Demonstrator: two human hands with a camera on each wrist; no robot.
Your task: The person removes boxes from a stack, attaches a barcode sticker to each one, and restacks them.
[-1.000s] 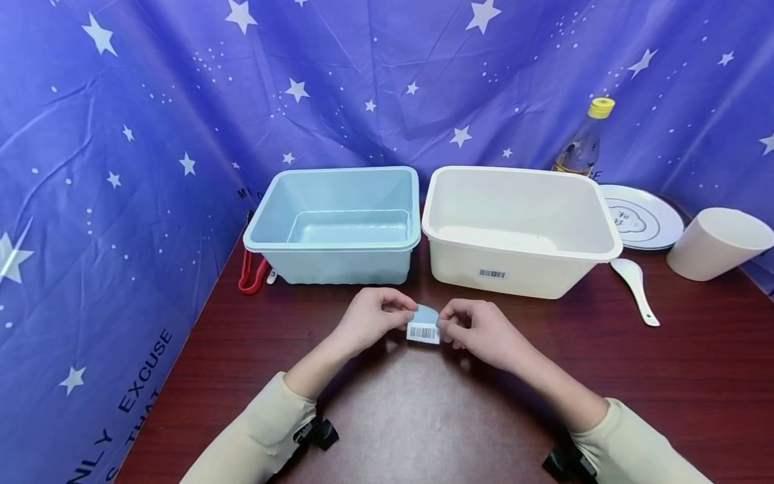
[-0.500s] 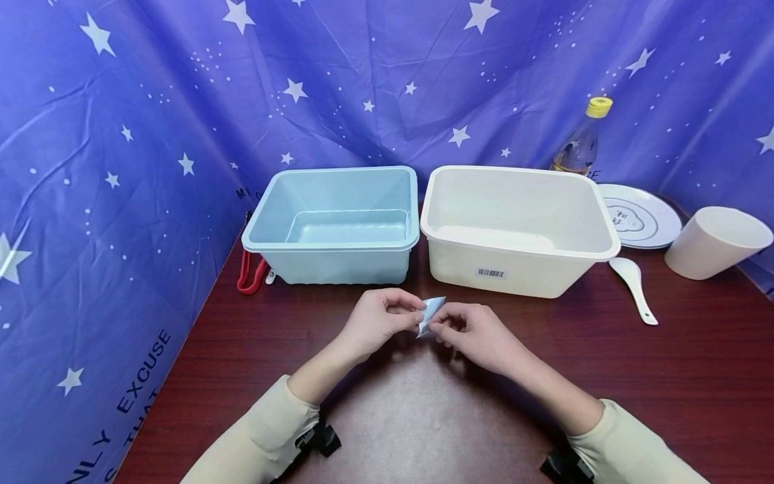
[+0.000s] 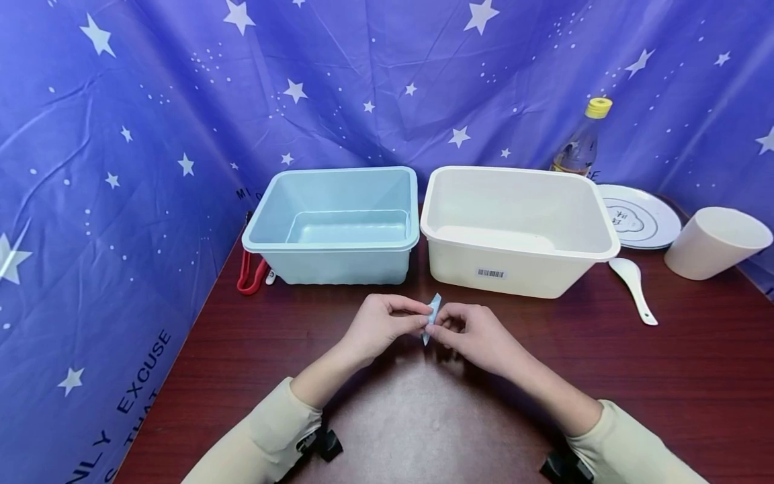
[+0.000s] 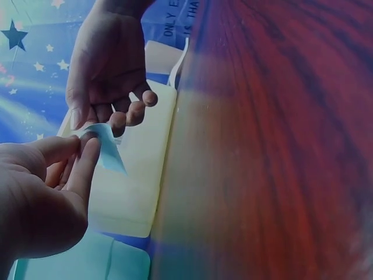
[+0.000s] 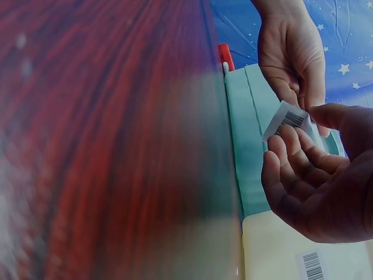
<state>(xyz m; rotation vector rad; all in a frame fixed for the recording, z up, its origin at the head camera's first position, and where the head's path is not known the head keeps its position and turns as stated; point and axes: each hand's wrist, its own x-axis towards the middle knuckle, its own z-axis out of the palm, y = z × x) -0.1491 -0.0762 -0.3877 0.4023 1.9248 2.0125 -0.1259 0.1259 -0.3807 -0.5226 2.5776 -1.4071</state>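
Note:
Between the two hands, in the head view, is a small pale blue piece of paper [image 3: 432, 320], turned nearly edge-on above the table. My left hand [image 3: 377, 324] pinches its left side between thumb and forefinger. From the other side, my right hand [image 3: 478, 333] pinches it with thumb and fingers. The left wrist view shows the paper's bent blue face [image 4: 109, 153]. A white barcode label [image 5: 289, 119] shows on its other side in the right wrist view, partly covered by the right fingertips.
Behind the hands stand a light blue bin [image 3: 335, 265] and a cream bin [image 3: 502, 272] with a barcode. Red-handled tongs [image 3: 246, 279] lie at left. Rightward are a white spoon [image 3: 633, 286], a plate [image 3: 656, 218], a cup [image 3: 704, 252] and a yellow-capped bottle [image 3: 580, 144].
The paper has turned from showing its barcode to the head camera, through a tilt, to nearly edge-on. The left hand has shifted slightly right; both hands keep their pinch.

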